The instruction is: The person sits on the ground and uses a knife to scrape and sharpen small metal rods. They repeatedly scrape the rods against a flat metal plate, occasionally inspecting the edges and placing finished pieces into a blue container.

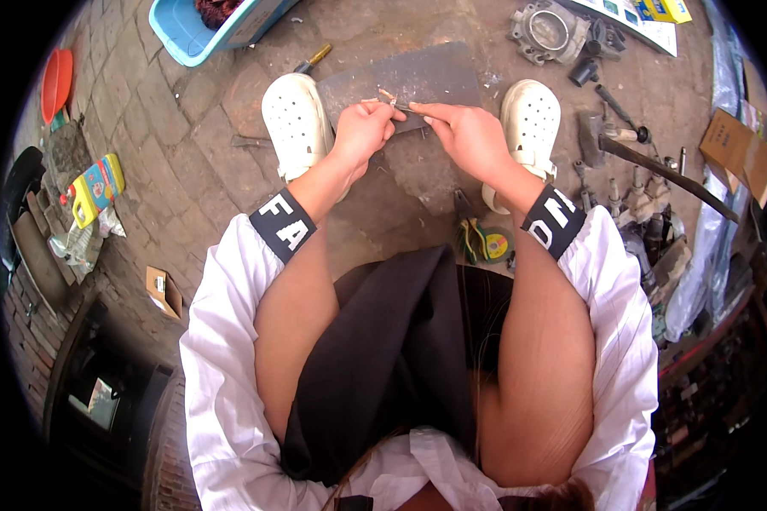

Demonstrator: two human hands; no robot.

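Observation:
My left hand (366,132) is closed, thumb and fingers pinching a small copper-coloured piece (387,94). Beside it my right hand (469,136) grips a thin grey metal piece (403,107), the index finger stretched along it. Its tip meets the copper-coloured piece, and the fingers hide the rest, so its exact kind is unclear. Both hands are just above a flat dark grey plate (439,72) on the floor, with small light scraps on it. My feet, in cream clogs (294,119), flank the plate.
A blue basin (181,38) is at the far left, near a brass-ended tool (317,56). On the right lie a metal housing (547,31), a hammer (656,166) and several metal parts. Cutting discs (494,245) sit between my legs. A yellow jug (98,189) stands left.

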